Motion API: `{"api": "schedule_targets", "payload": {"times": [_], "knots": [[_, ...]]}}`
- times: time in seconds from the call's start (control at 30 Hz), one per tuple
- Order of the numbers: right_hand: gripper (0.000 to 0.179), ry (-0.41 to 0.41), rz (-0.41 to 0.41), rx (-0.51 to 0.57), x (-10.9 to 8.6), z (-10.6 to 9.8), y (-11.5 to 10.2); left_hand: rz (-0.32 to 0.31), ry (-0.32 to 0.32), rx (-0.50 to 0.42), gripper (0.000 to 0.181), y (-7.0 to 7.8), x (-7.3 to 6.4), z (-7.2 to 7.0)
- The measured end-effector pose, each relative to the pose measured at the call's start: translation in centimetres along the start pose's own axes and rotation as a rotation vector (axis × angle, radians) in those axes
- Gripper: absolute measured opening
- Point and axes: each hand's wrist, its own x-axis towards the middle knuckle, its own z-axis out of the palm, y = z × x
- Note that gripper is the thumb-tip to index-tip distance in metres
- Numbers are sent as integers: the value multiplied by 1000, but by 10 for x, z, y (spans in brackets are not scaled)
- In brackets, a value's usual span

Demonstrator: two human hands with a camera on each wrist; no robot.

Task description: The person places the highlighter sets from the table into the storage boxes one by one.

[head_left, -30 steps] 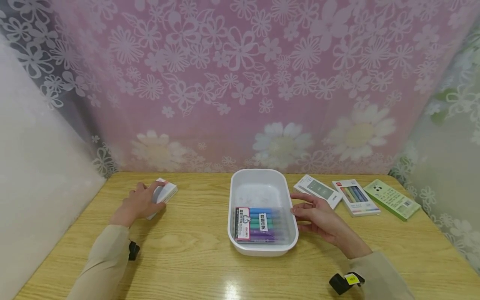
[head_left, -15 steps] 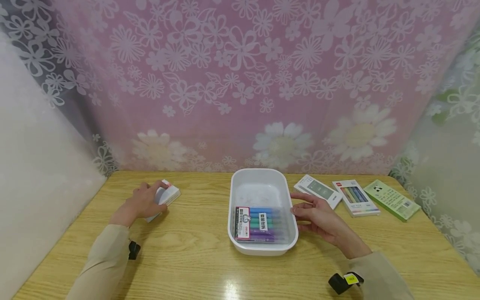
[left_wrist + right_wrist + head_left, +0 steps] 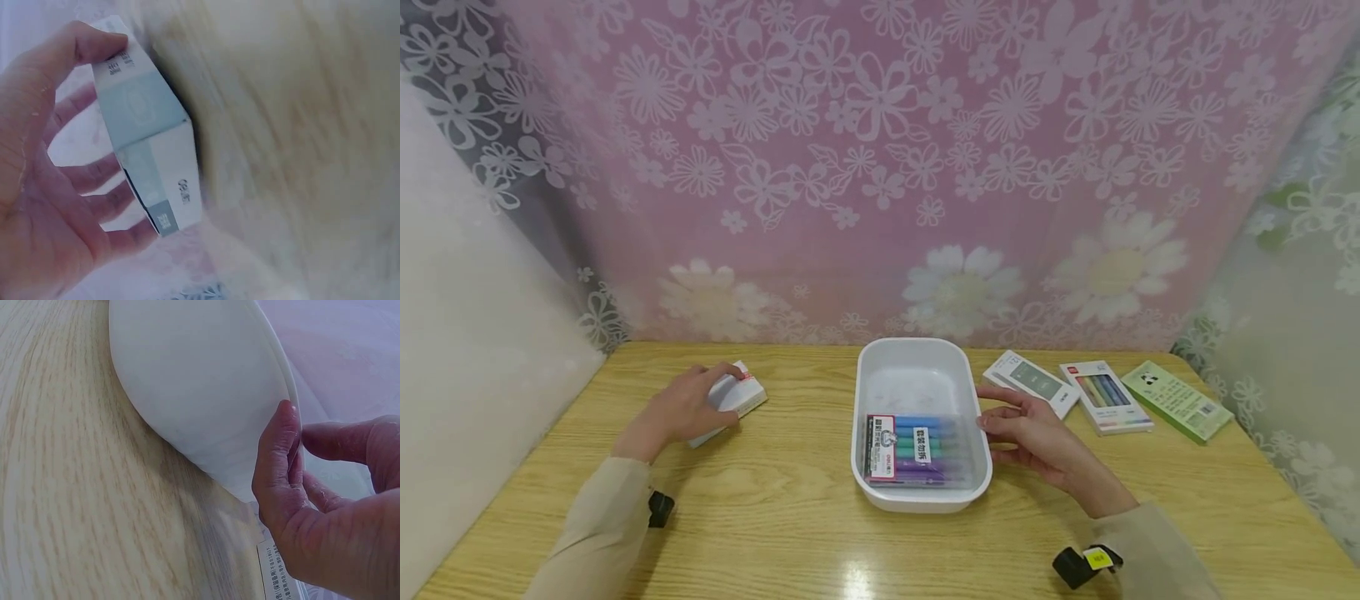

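Note:
My left hand (image 3: 688,404) grips a small white and grey-blue cardboard box (image 3: 732,402) at the left of the table, thumb on one side and fingers on the other. In the left wrist view the box (image 3: 147,125) is tilted, with its printed faces showing. At the middle stands a white plastic tub (image 3: 913,367); my right hand (image 3: 1037,433) pinches its right rim between thumb and fingers. A clear pack of blue, green and purple pens (image 3: 910,450) lies in the near half of the tub. The right wrist view shows the tub's outer wall (image 3: 194,381) beside the fingers.
Right of the tub lie a white box with a grey-green panel (image 3: 1033,382), a white box with a window showing coloured sticks (image 3: 1105,396) and a green box with a panda (image 3: 1176,400). A flowered curtain (image 3: 820,208) hangs behind the wooden table (image 3: 775,533).
My left hand has moved a little to the right, carrying the small box with it. The right hand keeps its hold on the tub's rim.

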Motion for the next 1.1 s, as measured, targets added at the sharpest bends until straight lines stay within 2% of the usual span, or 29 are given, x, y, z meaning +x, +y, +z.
{"api": "schedule_targets", "payload": {"times": [0.17,0.43,0.6,0.87,1.1], "knots": [[68,3,-3,8,0,0,-1,64,53,7,59,17,0,-7],[67,-1,-3,15,0,0,-1,203,155,2,56,65,0,-23],[67,-4,-3,12,0,1,0,288,192,-6,56,88,-2,-27],[67,-2,6,13,0,1,0,368,235,0,60,107,-2,-29],[68,-4,7,12,1,0,0,366,217,-10,62,119,-2,-27]]}}
